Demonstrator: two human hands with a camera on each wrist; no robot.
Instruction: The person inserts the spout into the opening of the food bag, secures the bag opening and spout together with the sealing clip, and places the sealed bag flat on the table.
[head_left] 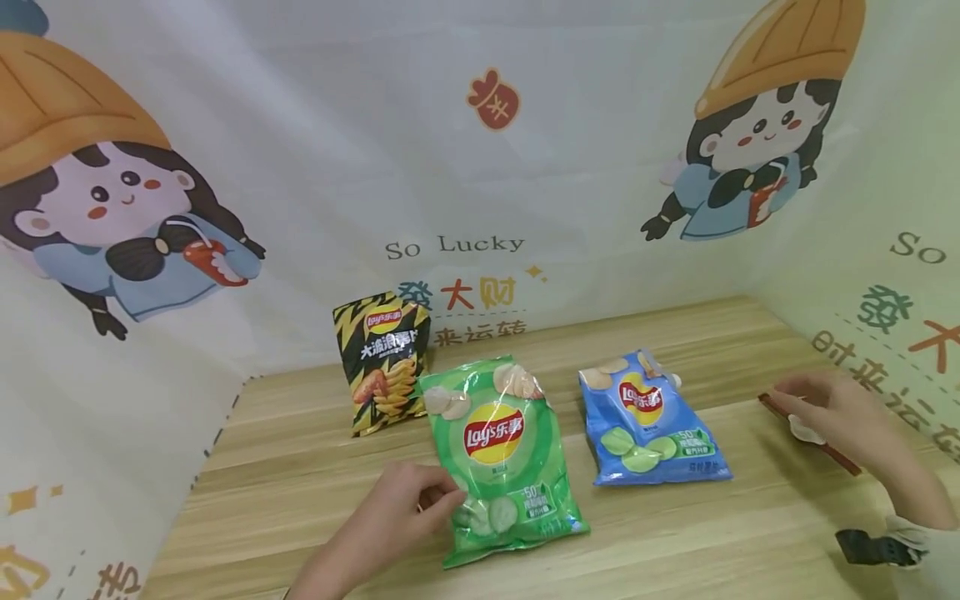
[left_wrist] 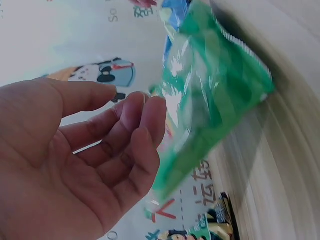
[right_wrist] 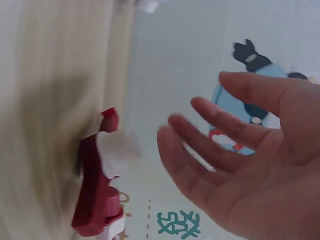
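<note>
A green Lay's chip bag (head_left: 498,467) stands at the middle of the table, tilted back. My left hand (head_left: 401,521) is at its lower left edge; the left wrist view shows its fingers loosely curled with nothing between them. On the right, my right hand (head_left: 832,412) hovers over a long red plastic piece (right_wrist: 92,185) with a white rounded part (right_wrist: 117,152). The right wrist view shows these fingers spread and empty, apart from the red piece. Between the hands sits a blue Lay's chip bag (head_left: 652,425).
A black and yellow Lay's bag (head_left: 384,362) leans at the back left, near the printed backdrop (head_left: 585,192). Behind the blue bag's upper right corner a small white thing (head_left: 677,381) shows. The wooden table (head_left: 292,500) ends against fabric walls at back and sides.
</note>
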